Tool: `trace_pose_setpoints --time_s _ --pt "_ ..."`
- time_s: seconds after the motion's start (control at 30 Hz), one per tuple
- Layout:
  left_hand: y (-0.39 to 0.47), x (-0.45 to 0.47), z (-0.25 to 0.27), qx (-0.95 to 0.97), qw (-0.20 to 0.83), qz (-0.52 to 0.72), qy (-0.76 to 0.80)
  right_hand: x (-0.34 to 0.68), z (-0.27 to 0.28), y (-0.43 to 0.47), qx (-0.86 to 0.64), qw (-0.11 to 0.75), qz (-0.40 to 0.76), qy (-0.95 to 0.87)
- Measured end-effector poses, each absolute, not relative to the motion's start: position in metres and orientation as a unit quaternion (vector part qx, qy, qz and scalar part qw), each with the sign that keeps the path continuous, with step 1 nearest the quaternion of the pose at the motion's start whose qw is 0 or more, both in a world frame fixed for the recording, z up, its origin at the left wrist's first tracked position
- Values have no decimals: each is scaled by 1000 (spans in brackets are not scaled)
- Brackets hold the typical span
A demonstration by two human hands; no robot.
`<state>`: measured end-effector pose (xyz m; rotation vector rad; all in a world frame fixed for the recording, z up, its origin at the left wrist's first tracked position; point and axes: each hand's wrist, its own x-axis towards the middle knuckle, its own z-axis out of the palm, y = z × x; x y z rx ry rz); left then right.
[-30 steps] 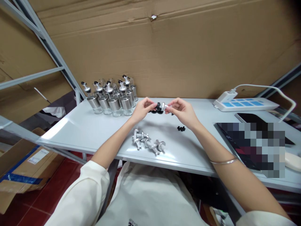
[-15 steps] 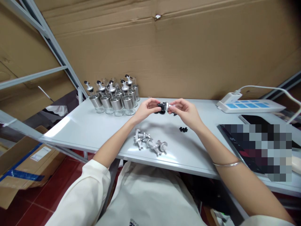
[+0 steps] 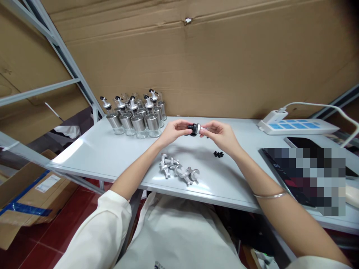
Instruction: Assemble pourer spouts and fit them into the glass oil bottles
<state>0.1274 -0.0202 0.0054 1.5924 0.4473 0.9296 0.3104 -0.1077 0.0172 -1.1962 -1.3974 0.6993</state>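
My left hand (image 3: 174, 132) pinches a black stopper (image 3: 193, 129) between thumb and fingers, above the back part of the table. From the other side, my right hand (image 3: 223, 135) has its fingertips closed on a silver pour spout (image 3: 199, 129) that meets the stopper end to end. Both pieces lie roughly level, partly hidden by my fingers. Small black parts behind and below my hands are mostly covered. Nearer to me, several loose silver pour spouts (image 3: 183, 172) lie in a pile. Beside my right wrist sits a small cluster of black caps (image 3: 218, 154).
Several glass bottles with steel sleeves (image 3: 139, 125) stand at the back left, many topped with pour spouts. A power strip (image 3: 303, 127), a phone (image 3: 300, 142) and a partly blurred-out dark device (image 3: 276, 168) lie right. Cardboard (image 3: 224, 67) walls the back.
My right hand has shifted slightly down, with its fingers closer around the silver spout. My left hand stays nearly in place on the stopper. The table items have not moved.
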Motion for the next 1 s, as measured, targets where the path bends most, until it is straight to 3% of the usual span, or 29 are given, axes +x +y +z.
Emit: trace_pose_setpoints --time_s 0.6,1.0 --pt "-24 125 11 661 609 362 246 312 13 -107 -547 493 199 -647" --pt "-26 126 13 645 622 368 249 309 14 -109 -538 499 160 -661"
